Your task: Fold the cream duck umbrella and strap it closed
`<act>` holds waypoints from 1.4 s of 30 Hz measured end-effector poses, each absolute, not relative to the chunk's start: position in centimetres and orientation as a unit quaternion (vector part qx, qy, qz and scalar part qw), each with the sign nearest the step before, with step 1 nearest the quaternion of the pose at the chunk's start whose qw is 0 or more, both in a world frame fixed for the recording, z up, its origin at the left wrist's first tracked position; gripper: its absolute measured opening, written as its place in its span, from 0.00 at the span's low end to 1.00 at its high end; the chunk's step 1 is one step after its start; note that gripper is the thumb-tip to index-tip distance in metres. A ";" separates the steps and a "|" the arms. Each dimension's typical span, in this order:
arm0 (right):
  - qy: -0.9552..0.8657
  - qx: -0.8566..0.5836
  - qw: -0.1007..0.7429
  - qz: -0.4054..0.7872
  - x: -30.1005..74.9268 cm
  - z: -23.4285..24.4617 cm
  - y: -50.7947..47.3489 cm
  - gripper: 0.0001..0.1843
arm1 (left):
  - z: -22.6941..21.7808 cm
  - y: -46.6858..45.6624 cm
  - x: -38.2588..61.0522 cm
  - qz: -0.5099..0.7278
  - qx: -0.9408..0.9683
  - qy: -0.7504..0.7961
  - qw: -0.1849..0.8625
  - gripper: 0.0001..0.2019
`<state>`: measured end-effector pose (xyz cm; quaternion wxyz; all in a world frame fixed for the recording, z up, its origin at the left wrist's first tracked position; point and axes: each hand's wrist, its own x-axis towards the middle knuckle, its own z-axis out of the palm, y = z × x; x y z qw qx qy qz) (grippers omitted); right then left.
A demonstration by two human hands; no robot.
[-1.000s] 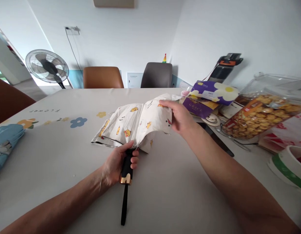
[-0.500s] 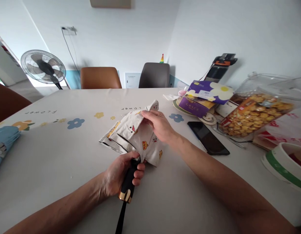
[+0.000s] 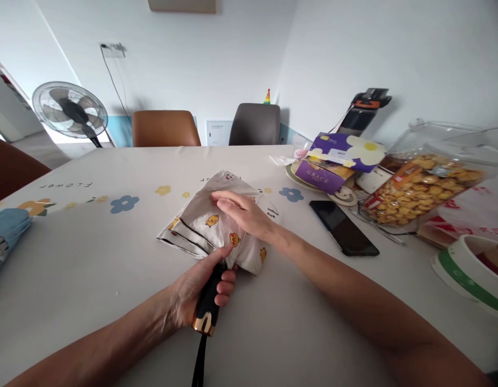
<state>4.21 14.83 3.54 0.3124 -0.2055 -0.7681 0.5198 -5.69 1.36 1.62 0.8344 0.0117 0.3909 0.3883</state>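
Our left hand (image 3: 194, 290) grips the umbrella (image 3: 212, 236) by its handle (image 3: 208, 301), mid-table (image 3: 273, 328); our right hand (image 3: 246, 214) lies flat across the canopy. We seem to be smoothing its panels; next calls for a steady handle while aligning loose folds.

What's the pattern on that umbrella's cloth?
The cloth is off-white with small yellow cartoon figures, best seen in the head view.

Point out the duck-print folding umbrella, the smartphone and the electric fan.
Duck-print folding umbrella (image 3: 216, 232): head view, on its white canopy fabric.
Smartphone (image 3: 344, 228): head view, middle of its dark screen.
Electric fan (image 3: 74, 112): head view, dark hub at the centre of its blades.
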 end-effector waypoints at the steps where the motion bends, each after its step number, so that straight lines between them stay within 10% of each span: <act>1: -0.796 -0.209 0.313 0.473 4.3 3.6 15.0 0.18 | 1.6 1.4 -5.8 0.389 0.012 0.387 0.836 0.19; 10: -0.966 -0.115 0.165 0.163 4.8 2.4 16.2 0.17 | 1.7 1.3 -5.3 0.396 0.017 0.409 0.822 0.19; 16: -0.931 -0.225 0.260 0.122 5.4 3.1 17.3 0.23 | 1.9 1.3 -5.5 0.347 0.095 0.434 0.826 0.26; 27: -0.729 -0.388 0.244 0.508 9.9 6.3 20.8 0.26 | 0.8 0.5 -6.3 0.292 0.188 0.319 0.882 0.28; 42: -0.650 -0.379 0.313 0.579 9.6 6.1 20.1 0.19 | 0.5 0.2 -6.4 0.251 0.241 0.352 0.869 0.26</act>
